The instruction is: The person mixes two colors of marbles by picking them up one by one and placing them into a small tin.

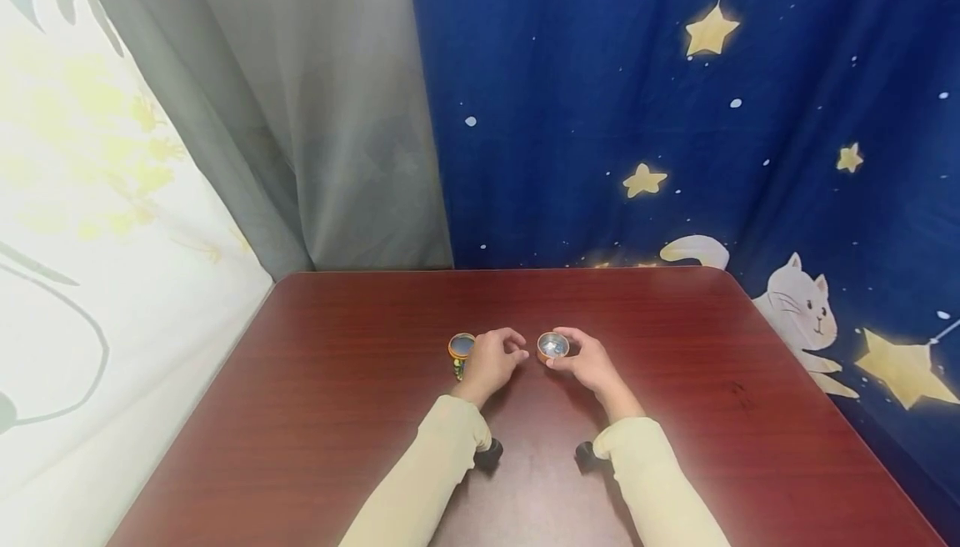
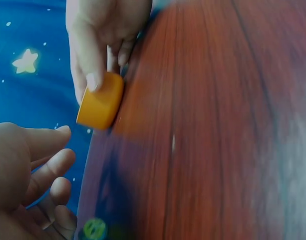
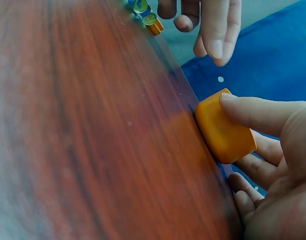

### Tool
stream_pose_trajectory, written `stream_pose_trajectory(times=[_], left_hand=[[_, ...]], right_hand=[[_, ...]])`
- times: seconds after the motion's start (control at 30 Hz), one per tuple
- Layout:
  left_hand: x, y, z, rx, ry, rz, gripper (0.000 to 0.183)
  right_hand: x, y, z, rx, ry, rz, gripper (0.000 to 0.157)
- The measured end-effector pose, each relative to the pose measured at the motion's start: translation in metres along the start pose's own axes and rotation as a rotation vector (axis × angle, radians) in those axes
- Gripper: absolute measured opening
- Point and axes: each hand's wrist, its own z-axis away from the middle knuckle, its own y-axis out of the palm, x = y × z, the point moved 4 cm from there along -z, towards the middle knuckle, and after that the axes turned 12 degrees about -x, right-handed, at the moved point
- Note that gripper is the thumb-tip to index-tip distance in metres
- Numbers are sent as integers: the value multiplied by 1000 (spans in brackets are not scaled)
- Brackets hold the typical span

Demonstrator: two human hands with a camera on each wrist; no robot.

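My right hand [image 1: 594,365] grips a small round orange cup [image 2: 100,102] between thumb and fingers, low at the tabletop. From above, the cup's inside looks silvery, with a pale thing in it too small to make out. A short way to its left, my left hand [image 1: 491,361] hangs with loosely bent fingers and holds nothing. Beside the left hand's outer edge is a second round orange-rimmed thing [image 1: 461,344] with a grey inside, partly hidden by that hand. Several green and yellow glass marbles [image 3: 143,7] lie close in front of it.
The brown wooden table [image 1: 337,447] runs back to a grey curtain [image 1: 360,155] and a blue star-patterned curtain [image 1: 570,113]. A white patterned cloth [image 1: 112,347] hangs along the left side. Black devices [image 1: 489,454] sit at both wrists.
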Motion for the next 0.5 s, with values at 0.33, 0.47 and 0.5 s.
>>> stream_pose_trajectory(times=[0.33,0.47,0.5], left_hand=[[16,-16,-4,19,3,-8,14],[20,-24,-6,-3,26,-15,13],[21,-26,-6,-8,33,-19,13]], right_hand=[[2,0,1,4,23,13,61],[1,1,0,0,21,18,61],[1,1,0,0,21,17,61]])
